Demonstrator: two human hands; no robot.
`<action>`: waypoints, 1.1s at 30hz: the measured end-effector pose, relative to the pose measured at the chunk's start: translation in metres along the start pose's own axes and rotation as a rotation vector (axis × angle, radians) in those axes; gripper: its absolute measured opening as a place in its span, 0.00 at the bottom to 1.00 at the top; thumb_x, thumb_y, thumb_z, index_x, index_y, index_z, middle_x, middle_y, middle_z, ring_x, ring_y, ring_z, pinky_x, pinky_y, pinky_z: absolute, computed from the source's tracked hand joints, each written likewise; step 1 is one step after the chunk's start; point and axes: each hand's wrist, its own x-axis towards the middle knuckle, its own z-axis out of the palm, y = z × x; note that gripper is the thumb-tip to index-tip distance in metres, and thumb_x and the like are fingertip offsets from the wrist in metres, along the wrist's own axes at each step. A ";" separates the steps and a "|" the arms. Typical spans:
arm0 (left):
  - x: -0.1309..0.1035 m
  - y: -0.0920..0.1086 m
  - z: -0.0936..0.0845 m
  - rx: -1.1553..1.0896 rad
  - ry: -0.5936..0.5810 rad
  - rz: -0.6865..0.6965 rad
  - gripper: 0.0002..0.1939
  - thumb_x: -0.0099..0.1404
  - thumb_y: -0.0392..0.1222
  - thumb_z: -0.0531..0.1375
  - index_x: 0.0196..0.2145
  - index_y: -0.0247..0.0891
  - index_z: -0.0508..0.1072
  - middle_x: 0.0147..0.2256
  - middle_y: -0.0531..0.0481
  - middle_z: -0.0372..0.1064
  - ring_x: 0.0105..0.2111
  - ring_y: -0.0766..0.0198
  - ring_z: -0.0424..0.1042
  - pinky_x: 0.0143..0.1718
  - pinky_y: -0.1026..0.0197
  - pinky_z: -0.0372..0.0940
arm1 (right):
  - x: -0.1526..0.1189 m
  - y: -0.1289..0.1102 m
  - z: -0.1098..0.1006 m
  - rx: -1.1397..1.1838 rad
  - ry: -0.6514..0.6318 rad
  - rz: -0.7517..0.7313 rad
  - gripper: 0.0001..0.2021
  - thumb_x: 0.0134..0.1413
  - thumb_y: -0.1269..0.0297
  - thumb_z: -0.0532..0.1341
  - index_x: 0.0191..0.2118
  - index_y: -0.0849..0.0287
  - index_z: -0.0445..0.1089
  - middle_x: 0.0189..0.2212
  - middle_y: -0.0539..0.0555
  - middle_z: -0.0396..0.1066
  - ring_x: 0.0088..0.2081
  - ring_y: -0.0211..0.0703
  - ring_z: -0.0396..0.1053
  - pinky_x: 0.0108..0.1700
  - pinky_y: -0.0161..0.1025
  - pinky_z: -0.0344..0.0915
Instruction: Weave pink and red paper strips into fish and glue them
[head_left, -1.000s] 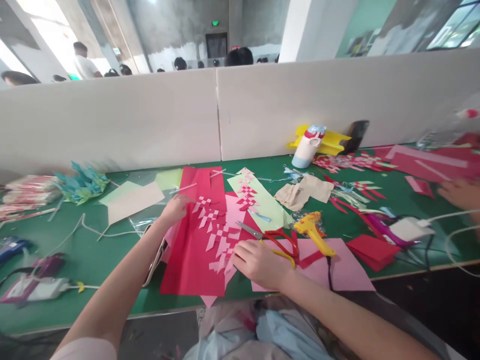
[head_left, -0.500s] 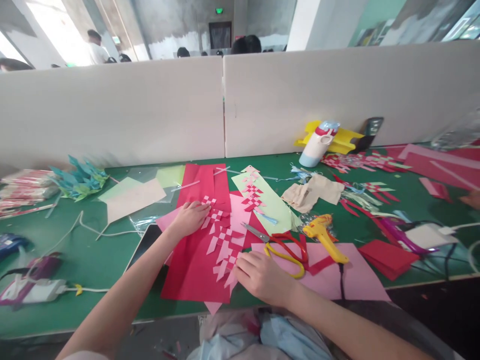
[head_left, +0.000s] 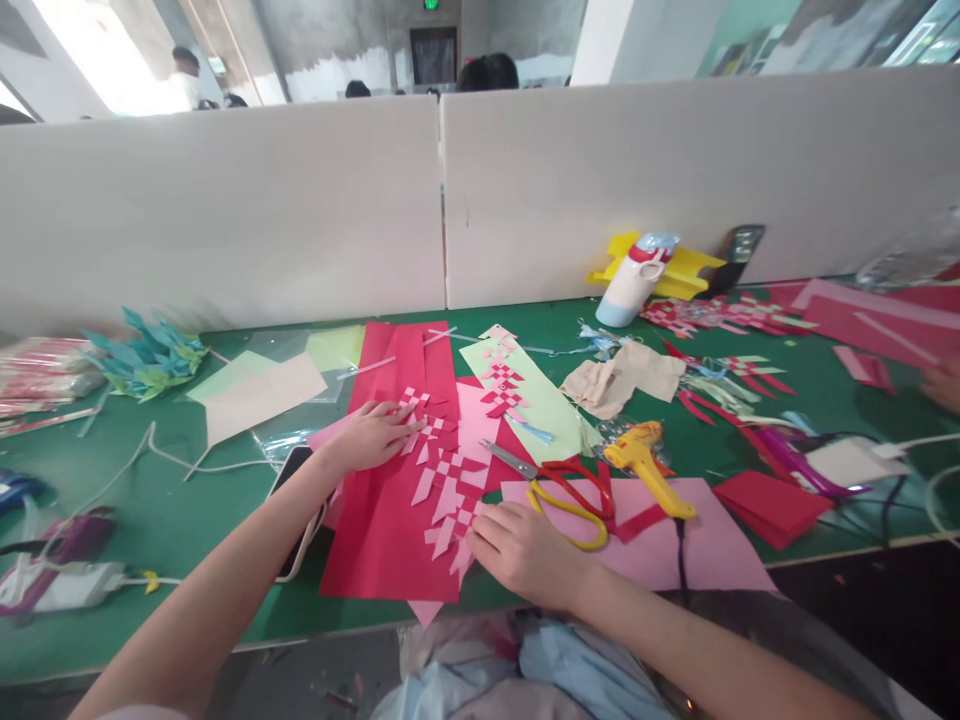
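Down the red paper sheet (head_left: 360, 545) runs a row of red-and-pink woven paper pieces (head_left: 448, 467) with pointed ends. My left hand (head_left: 375, 436) lies on the sheet, fingers stretched out, fingertips at the upper pieces. With curled fingers, my right hand (head_left: 517, 550) grips the edge of the lowest woven piece near the table's front. Beside that hand lie scissors (head_left: 559, 485) with red and yellow handles, blades partly apart. A similar woven piece (head_left: 504, 385) rests on a pale green card (head_left: 551, 410) beyond.
A yellow glue gun (head_left: 649, 465) lies on pink paper (head_left: 712, 550) at the right. Behind it are a cloth pouch (head_left: 626, 380) and a bottle (head_left: 636, 285) by the white partition (head_left: 300, 210). A phone (head_left: 296, 525) lies under my left forearm. Another person's hand (head_left: 941, 385) shows far right.
My left hand has shifted slightly left, and its fingers look more spread. The right hand stays at the lowest woven piece. More of the phone shows, and the view has tilted slightly.
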 end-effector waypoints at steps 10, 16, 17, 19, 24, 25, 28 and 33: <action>0.004 -0.002 -0.002 -0.182 0.106 -0.099 0.24 0.66 0.36 0.46 0.56 0.43 0.69 0.58 0.48 0.64 0.61 0.57 0.57 0.60 0.52 0.56 | -0.001 -0.001 0.000 -0.010 -0.013 0.007 0.10 0.61 0.75 0.53 0.31 0.61 0.68 0.28 0.53 0.68 0.31 0.42 0.62 0.31 0.40 0.56; 0.001 0.005 0.004 -0.085 0.124 -0.066 0.24 0.62 0.33 0.48 0.51 0.44 0.73 0.55 0.48 0.67 0.57 0.54 0.61 0.59 0.47 0.56 | -0.001 -0.001 0.001 -0.001 -0.018 0.016 0.10 0.61 0.75 0.53 0.31 0.61 0.67 0.28 0.53 0.67 0.32 0.42 0.61 0.31 0.40 0.55; 0.001 0.007 0.004 -0.052 0.115 -0.056 0.24 0.62 0.33 0.48 0.51 0.45 0.73 0.56 0.48 0.67 0.57 0.54 0.61 0.59 0.46 0.56 | -0.001 -0.001 0.002 -0.002 -0.019 0.016 0.10 0.61 0.75 0.53 0.31 0.61 0.67 0.28 0.53 0.67 0.32 0.42 0.61 0.30 0.40 0.55; 0.001 0.011 0.003 0.004 0.101 -0.044 0.24 0.62 0.32 0.48 0.52 0.45 0.73 0.55 0.48 0.67 0.57 0.53 0.62 0.57 0.46 0.57 | -0.001 -0.001 0.001 -0.007 -0.028 0.010 0.09 0.61 0.75 0.53 0.31 0.61 0.67 0.28 0.53 0.67 0.31 0.42 0.61 0.30 0.40 0.55; 0.005 0.019 -0.003 0.128 0.098 0.007 0.20 0.65 0.33 0.48 0.48 0.43 0.75 0.53 0.45 0.70 0.58 0.52 0.61 0.57 0.46 0.56 | -0.002 -0.003 0.000 -0.012 -0.082 0.001 0.07 0.61 0.73 0.54 0.34 0.62 0.68 0.29 0.54 0.67 0.33 0.42 0.61 0.30 0.40 0.55; 0.006 0.021 -0.004 0.137 0.099 0.017 0.20 0.66 0.33 0.48 0.47 0.43 0.75 0.53 0.45 0.70 0.58 0.52 0.61 0.57 0.46 0.56 | -0.003 -0.004 0.001 -0.009 -0.086 0.003 0.06 0.61 0.74 0.54 0.34 0.63 0.68 0.30 0.54 0.68 0.33 0.43 0.61 0.31 0.40 0.55; 0.006 0.026 -0.004 0.154 0.118 0.023 0.18 0.66 0.33 0.49 0.47 0.40 0.75 0.53 0.42 0.69 0.60 0.49 0.59 0.58 0.44 0.55 | -0.008 -0.006 0.001 0.015 -0.078 0.017 0.05 0.60 0.74 0.56 0.34 0.62 0.68 0.30 0.53 0.67 0.33 0.43 0.61 0.32 0.40 0.55; -0.011 0.042 -0.001 0.127 0.201 -0.109 0.20 0.65 0.32 0.49 0.52 0.38 0.71 0.54 0.41 0.68 0.57 0.47 0.62 0.54 0.43 0.60 | -0.018 -0.007 -0.005 0.058 -0.044 0.069 0.09 0.61 0.72 0.55 0.30 0.60 0.67 0.28 0.53 0.67 0.33 0.42 0.61 0.35 0.40 0.57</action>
